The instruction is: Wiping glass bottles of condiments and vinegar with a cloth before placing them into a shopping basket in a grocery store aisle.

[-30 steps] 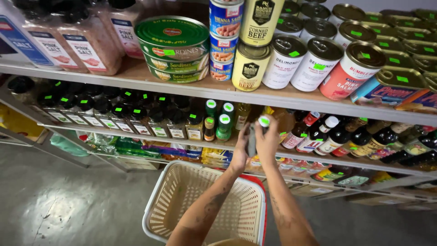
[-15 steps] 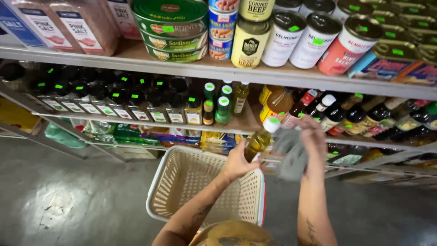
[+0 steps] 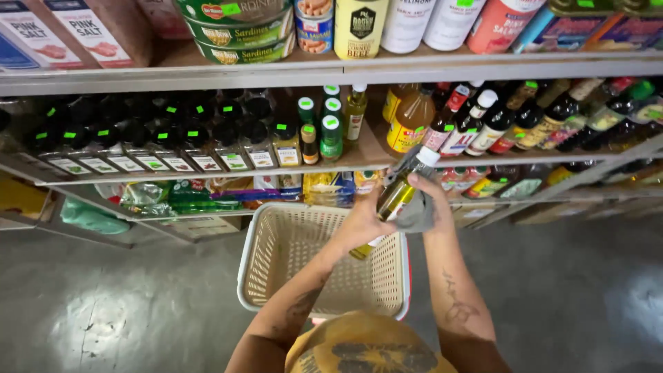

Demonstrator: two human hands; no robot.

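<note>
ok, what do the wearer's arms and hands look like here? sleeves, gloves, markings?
Both forearms are bare: no sleeves and no gloves in view. The left hand and right hand show no rings or watch that I can make out. The right forearm carries a dark line tattoo; the left forearm also has dark tattoo marks, too faint to read.

Both hands [image 3: 394, 207] hold an oil bottle [image 3: 397, 197] above a basket [image 3: 276, 255].

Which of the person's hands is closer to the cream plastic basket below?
The left. The left hand grips the lower part of the oil bottle right above the basket rim; the right hand sits higher, wiping the bottle's upper part with a grey cloth.
</note>
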